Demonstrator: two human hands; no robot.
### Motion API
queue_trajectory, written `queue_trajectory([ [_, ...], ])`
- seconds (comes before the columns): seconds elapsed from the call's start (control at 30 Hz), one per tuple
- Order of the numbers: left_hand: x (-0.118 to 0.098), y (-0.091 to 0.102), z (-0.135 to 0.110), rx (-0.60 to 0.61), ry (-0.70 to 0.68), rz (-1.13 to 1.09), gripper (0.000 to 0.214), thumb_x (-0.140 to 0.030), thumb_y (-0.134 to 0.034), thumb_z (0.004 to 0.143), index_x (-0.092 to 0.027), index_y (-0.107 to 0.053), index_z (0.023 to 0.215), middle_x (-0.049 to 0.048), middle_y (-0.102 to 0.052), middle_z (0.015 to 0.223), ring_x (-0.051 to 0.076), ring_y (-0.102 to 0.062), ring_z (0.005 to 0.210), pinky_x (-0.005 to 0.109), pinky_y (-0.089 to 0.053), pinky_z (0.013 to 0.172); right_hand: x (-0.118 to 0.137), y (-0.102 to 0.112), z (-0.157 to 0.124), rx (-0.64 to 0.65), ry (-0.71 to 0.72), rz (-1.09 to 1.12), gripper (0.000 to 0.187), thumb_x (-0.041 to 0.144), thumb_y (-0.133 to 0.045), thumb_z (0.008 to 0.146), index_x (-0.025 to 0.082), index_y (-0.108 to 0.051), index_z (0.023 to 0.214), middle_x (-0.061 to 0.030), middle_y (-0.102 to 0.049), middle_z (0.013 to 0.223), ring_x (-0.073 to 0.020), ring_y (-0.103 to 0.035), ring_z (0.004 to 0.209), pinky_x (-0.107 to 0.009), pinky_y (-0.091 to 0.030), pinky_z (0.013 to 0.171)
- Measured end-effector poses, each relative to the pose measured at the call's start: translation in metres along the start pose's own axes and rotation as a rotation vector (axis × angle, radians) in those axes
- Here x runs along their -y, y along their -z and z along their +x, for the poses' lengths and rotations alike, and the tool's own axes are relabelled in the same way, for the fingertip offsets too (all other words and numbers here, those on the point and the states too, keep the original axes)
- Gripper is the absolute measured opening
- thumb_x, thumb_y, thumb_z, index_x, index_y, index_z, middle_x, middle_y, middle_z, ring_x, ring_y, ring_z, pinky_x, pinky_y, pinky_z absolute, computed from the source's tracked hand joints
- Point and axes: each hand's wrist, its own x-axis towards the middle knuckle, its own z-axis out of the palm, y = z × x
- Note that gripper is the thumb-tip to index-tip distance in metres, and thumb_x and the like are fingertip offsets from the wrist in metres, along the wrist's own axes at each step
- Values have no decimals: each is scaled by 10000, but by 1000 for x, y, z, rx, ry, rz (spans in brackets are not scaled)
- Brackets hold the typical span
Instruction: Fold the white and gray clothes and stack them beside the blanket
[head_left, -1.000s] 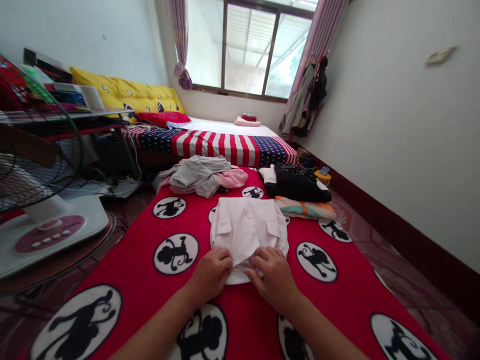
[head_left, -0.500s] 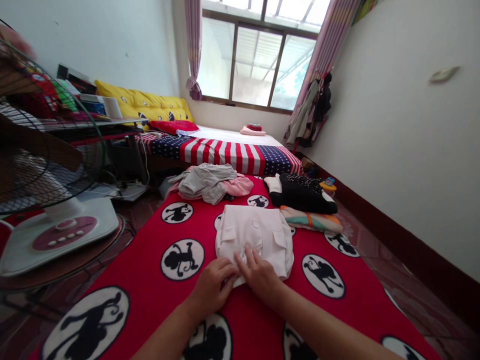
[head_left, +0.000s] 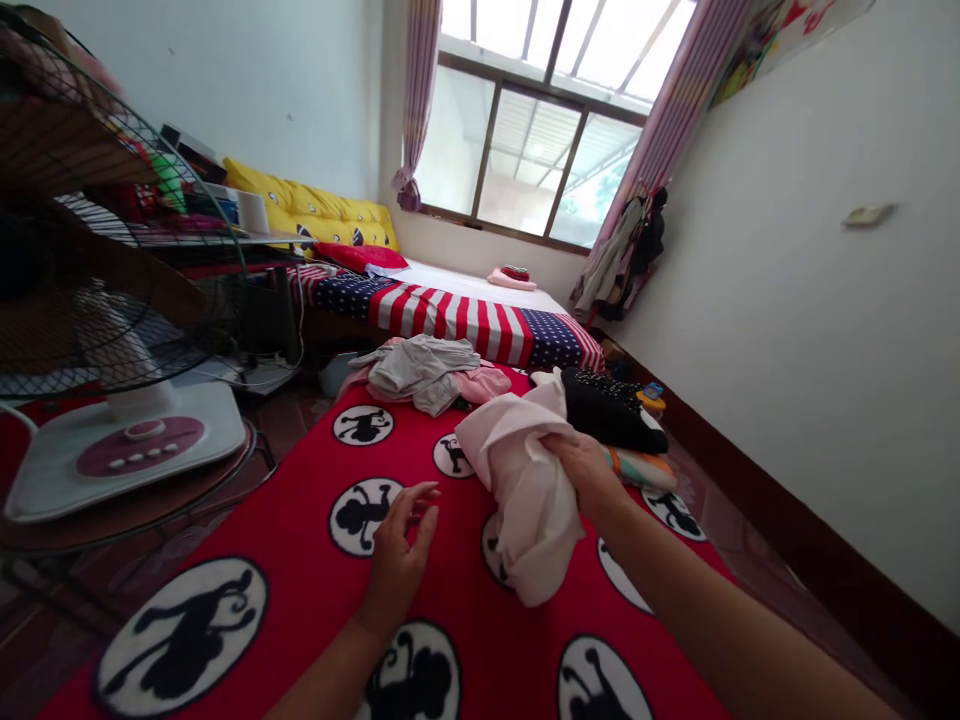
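Observation:
My right hand [head_left: 581, 465] grips a folded white garment [head_left: 525, 480] and holds it lifted above the red blanket [head_left: 300, 590] with black monkey prints. The garment hangs down from my fingers. My left hand [head_left: 397, 550] hovers open just left of it, fingers loosely spread, holding nothing. Beyond my right hand lies a stack of folded clothes: a black piece [head_left: 607, 415] on top of a striped pastel one [head_left: 645, 468].
A loose heap of grey and pink clothes [head_left: 424, 370] lies at the blanket's far end. A bed with a flag-pattern cover [head_left: 465, 310] stands behind it. A standing fan [head_left: 112, 330] sits at the left. The white wall [head_left: 810, 300] runs along the right.
My right hand has picked the white garment up off the blanket and carried it right, toward the stack. My left hand let go and opened. The view tilted upward.

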Motion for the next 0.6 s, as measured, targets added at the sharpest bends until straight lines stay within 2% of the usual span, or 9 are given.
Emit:
queue_trajectory([
  [0.07, -8, -4, -10, -2, 116, -140, 333, -403, -491, 897, -206, -521, 1164, 104, -613, 1152, 222, -619, 986, 345, -523, 813, 9, 8, -8, -125, -63, 170, 251, 249, -751, 547, 168, -672, 771, -10, -708, 698, -192, -636, 630, -301, -516, 608],
  [0.13, -13, -7, -21, 39, 193, -252, 383, -451, -505, 880, -200, -514, 1170, 120, -613, 1161, 236, -621, 1002, 359, -526, 822, 14, 18, -23, -194, -104, 266, 272, 225, -760, 518, 178, -671, 771, -17, -716, 717, -207, -654, 654, -322, -540, 622],
  [0.27, -13, -14, -37, 251, 305, -342, 415, -524, -560, 836, -197, -581, 1091, 113, -654, 1086, 248, -624, 1010, 358, -509, 856, 16, 39, -63, -257, -203, 322, 289, 212, -762, 518, 193, -691, 798, -39, -732, 773, -231, -678, 684, -331, -559, 601],
  [0.4, -5, -29, -42, 470, 514, -396, 488, -610, -516, 826, -197, -599, 1071, 114, -671, 1039, 247, -657, 904, 319, -540, 686, 13, 58, -95, -267, -254, 323, 305, 244, -757, 559, 194, -700, 854, -53, -741, 835, -245, -693, 712, -356, -576, 634],
  [0.43, -3, -34, -41, 502, 500, -373, 479, -599, -520, 828, -198, -601, 1077, 115, -671, 1045, 246, -655, 921, 319, -542, 699, 11, 63, -97, -267, -252, 315, 305, 253, -754, 571, 192, -700, 865, -54, -741, 839, -249, -697, 725, -359, -578, 645],
  [0.5, 3, -42, -36, 494, 375, -277, 418, -530, -542, 845, -202, -608, 1097, 112, -663, 1079, 240, -636, 987, 330, -536, 790, 9, 71, -92, -261, -251, 303, 305, 259, -748, 585, 181, -698, 875, -57, -740, 825, -256, -700, 733, -360, -580, 650],
  [0.53, 7, -45, -33, 463, 291, -212, 379, -484, -553, 851, -205, -615, 1099, 109, -660, 1090, 235, -628, 1005, 333, -526, 831, 9, 75, -83, -259, -240, 299, 294, 250, -745, 584, 172, -697, 863, -56, -737, 796, -254, -699, 716, -355, -579, 638],
  [0.6, 16, -48, -25, 399, 156, -88, 304, -408, -562, 857, -206, -634, 1073, 99, -665, 1070, 225, -633, 979, 326, -526, 841, 15, 80, -54, -265, -123, 288, 230, 208, -728, 578, 155, -685, 797, -45, -718, 699, -236, -684, 637, -333, -570, 582],
])
